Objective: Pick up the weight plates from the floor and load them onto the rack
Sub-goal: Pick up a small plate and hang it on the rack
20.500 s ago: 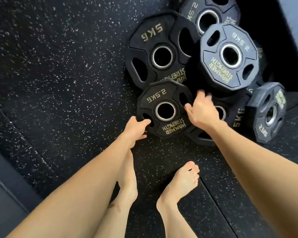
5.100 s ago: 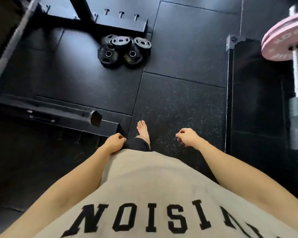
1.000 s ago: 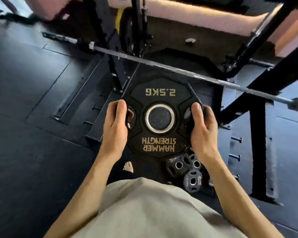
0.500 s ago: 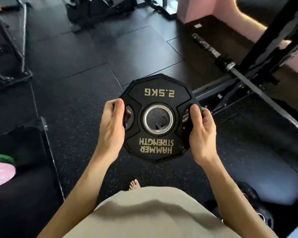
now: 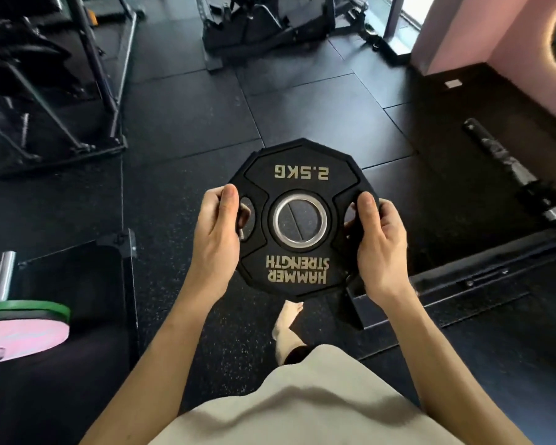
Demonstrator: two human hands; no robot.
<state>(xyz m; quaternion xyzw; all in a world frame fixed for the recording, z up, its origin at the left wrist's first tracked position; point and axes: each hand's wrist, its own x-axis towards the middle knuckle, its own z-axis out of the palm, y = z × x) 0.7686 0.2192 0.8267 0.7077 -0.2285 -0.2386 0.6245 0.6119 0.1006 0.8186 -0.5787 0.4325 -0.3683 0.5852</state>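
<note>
Gripping weight plate (image 5: 300,226), barbell (image 5: 507,165) beyond

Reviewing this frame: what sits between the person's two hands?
In the head view, the 2.5 kg weight plate fills the gap; the left hand and right hand grip its opposite edges through the grip slots.

The weight plate (image 5: 300,220) sits between the left hand (image 5: 217,239) and right hand (image 5: 381,248), above the floor (image 5: 187,123).

Fingers (image 5: 245,216) mostly hidden behind weight plate (image 5: 299,268); pink disc (image 5: 16,335) cut by left edge.
</note>
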